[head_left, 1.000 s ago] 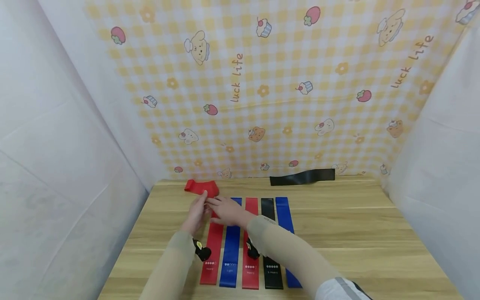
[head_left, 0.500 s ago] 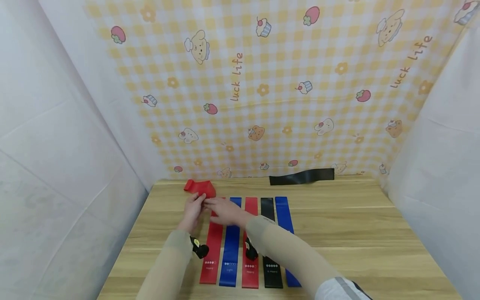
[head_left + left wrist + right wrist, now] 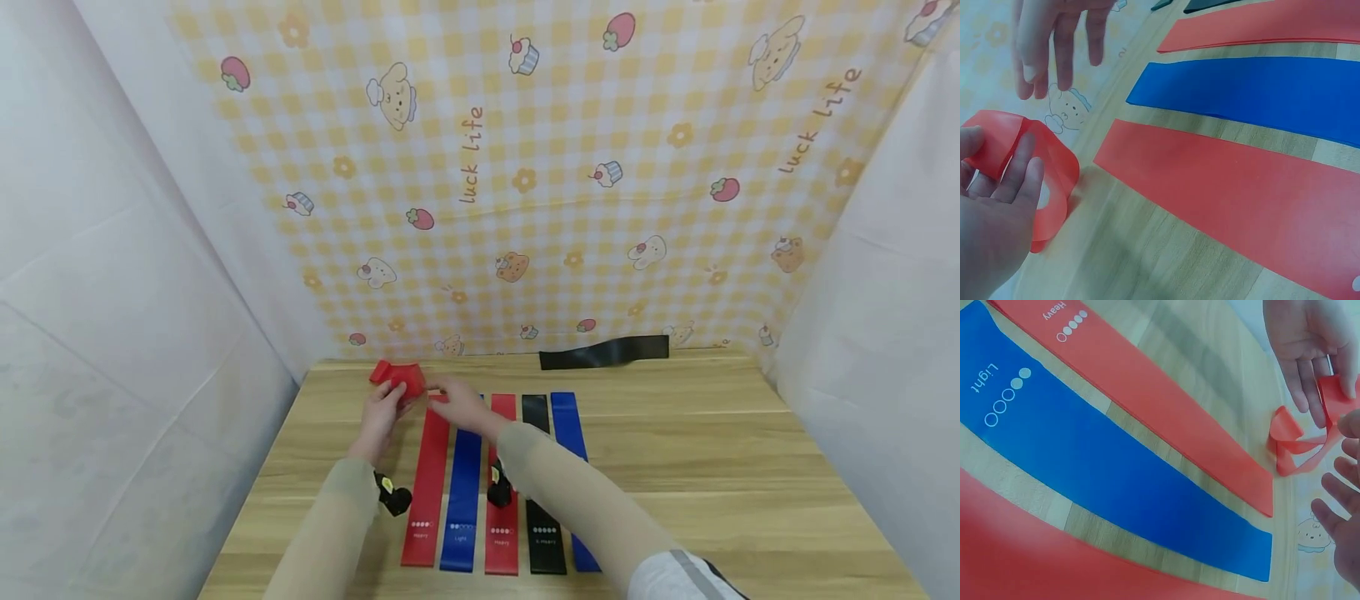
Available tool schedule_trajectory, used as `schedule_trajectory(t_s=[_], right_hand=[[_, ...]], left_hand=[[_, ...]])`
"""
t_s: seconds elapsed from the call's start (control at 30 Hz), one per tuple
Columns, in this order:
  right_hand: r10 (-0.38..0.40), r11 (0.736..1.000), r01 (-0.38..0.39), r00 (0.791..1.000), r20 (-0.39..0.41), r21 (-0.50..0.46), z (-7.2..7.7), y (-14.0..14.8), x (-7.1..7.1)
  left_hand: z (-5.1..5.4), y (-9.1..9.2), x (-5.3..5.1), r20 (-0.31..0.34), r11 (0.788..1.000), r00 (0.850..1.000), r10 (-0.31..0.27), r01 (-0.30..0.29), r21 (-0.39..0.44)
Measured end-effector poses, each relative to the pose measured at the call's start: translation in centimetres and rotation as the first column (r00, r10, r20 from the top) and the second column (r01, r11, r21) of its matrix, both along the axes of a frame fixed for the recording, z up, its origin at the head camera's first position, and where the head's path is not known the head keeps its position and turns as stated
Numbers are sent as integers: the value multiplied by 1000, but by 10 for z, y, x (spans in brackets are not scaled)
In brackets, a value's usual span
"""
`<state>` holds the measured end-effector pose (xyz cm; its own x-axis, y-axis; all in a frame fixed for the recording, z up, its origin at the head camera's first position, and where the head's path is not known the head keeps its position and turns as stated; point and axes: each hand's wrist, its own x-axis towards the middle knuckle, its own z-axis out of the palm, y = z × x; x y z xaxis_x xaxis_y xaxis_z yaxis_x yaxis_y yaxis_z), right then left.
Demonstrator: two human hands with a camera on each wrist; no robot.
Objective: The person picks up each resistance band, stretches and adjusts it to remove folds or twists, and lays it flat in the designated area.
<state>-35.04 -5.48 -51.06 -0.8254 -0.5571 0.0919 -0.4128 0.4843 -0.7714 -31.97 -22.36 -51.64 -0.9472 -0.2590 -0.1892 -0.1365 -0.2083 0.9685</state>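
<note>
A loosely looped red resistance band (image 3: 409, 380) lies at the back left of the table, one end lifted. My left hand (image 3: 378, 419) pinches that end between thumb and fingers, which the left wrist view shows closely at the red band (image 3: 1060, 159). Just to the right, my right hand (image 3: 467, 410) hovers with fingers extended; in the left wrist view the right hand (image 3: 1063, 40) hangs apart from the band. Below both hands a flat red "Heavy" band (image 3: 425, 504) lies beside a blue "Light" band (image 3: 1116, 462).
Further right lie another red band (image 3: 501, 546), a black band (image 3: 546, 550) and a blue band (image 3: 570, 425), partly covered by the right arm. A twisted black band (image 3: 603, 353) rests along the back edge, against the checked cloth (image 3: 570, 217). White cloth (image 3: 135, 292) walls the sides.
The left hand has shifted slightly left, drawing the looped red band's near end with it. The right hand has parted from the left hand and moved slightly up and right.
</note>
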Motion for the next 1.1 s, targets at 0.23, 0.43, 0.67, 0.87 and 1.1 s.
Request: schedule_trajectory(t_s=[0.23, 0.43, 0.67, 0.87, 1.1], right_hand=[[35, 997, -29, 996, 86, -76, 2, -1, -1], [40, 995, -26, 989, 145, -92, 12, -7, -2], [89, 993, -73, 981, 171, -98, 31, -14, -5], [155, 984, -142, 979, 130, -104, 46, -21, -11], [175, 981, -172, 984, 31, -95, 68, -25, -13]], left_hand=[[4, 3, 1, 12, 999, 999, -36, 37, -38], [9, 5, 1, -6, 999, 999, -40, 39, -35], [18, -1, -3, -58, 1000, 998, -16, 16, 3], [33, -8, -1, -93, 999, 995, -26, 28, 17], [53, -12, -1, -110, 1000, 994, 6, -4, 15]])
